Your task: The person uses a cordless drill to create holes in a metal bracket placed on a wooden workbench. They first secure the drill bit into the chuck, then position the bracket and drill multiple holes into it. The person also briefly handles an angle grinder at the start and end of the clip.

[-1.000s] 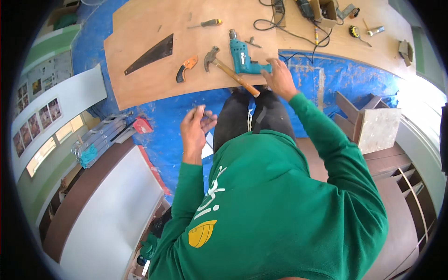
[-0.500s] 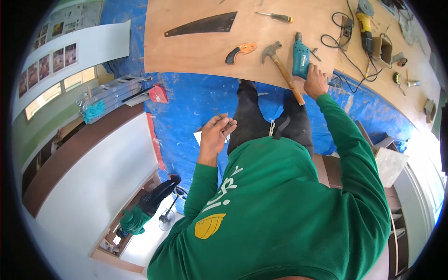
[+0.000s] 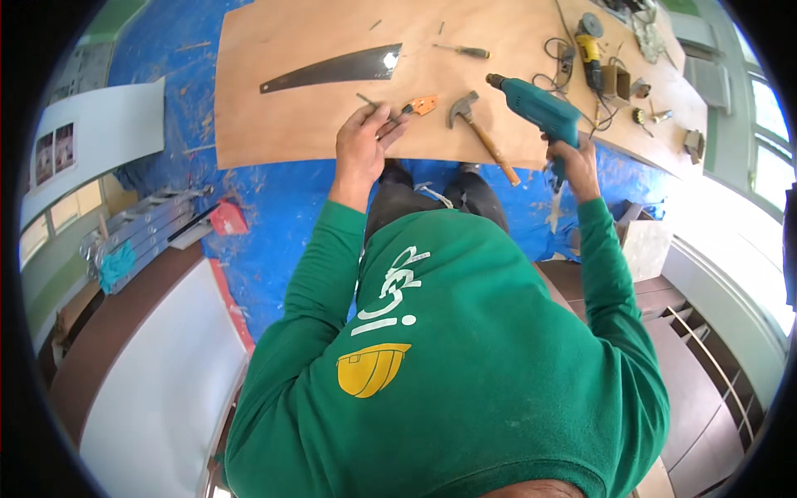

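My right hand (image 3: 575, 164) is wrapped round the grip of a teal power drill (image 3: 535, 106), held up over the table's near edge with its chuck pointing left and away from me. In my left hand (image 3: 363, 149), fingers pinched together, is a thin dark rod (image 3: 365, 100) that looks like a drill bit. This hand is above the front of the wooden table, just left of an orange and black saw handle (image 3: 424, 105). A claw hammer (image 3: 485, 139) lies between my two hands, its wooden shaft jutting past the table edge.
Farther back on the plywood tabletop (image 3: 282, 124) lie a detached saw blade (image 3: 336, 68) and a screwdriver (image 3: 465, 51). At the right are a yellow angle grinder (image 3: 590, 54), a coiled cable and a small open box (image 3: 616, 83). Blue sheeting (image 3: 274, 216) covers the floor; a folded ladder (image 3: 149, 228) lies left.
My right hand has picked the drill up off the table and holds it by the grip. My left hand has moved forward over the table with the thin rod. The view has shifted.
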A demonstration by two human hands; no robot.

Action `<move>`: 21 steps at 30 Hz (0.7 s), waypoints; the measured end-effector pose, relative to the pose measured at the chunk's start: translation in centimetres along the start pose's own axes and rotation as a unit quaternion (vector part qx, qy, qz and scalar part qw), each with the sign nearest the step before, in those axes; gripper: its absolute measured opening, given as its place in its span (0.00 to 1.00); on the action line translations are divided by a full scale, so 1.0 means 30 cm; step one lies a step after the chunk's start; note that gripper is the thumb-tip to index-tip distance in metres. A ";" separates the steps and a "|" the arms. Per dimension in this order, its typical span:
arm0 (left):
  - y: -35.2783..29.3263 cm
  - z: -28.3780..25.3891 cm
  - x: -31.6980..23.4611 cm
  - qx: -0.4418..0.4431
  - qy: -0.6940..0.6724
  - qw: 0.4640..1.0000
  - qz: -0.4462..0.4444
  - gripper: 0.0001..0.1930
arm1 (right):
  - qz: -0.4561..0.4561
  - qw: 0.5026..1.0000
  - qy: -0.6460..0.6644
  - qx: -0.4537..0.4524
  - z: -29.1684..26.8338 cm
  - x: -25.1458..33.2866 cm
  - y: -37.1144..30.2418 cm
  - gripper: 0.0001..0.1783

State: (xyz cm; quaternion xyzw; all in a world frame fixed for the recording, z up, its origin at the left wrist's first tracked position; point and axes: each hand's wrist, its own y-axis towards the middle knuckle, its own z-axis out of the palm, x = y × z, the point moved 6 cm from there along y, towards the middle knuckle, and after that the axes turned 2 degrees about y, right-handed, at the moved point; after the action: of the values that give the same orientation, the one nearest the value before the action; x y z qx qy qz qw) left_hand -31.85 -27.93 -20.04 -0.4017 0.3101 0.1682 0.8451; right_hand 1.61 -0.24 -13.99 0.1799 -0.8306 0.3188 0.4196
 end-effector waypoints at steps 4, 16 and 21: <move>0.017 0.351 -0.120 0.103 -0.068 0.991 0.045 0.09 | 0.027 0.931 0.363 -0.011 0.015 0.146 -0.176 0.31; -0.137 0.834 -0.239 0.192 -0.067 0.963 0.176 0.09 | -0.027 0.759 0.635 0.140 0.024 0.092 -0.132 0.37; -0.154 0.943 -0.244 0.204 -0.039 0.967 0.148 0.13 | -0.066 0.721 0.660 0.202 0.012 0.115 -0.090 0.38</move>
State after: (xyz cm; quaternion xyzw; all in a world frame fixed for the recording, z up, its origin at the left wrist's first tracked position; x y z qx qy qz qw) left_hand -23.87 -8.90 1.16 -0.1637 0.3604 0.2408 0.8862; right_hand 0.91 -2.59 -10.32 0.0590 -0.2453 0.4888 0.8351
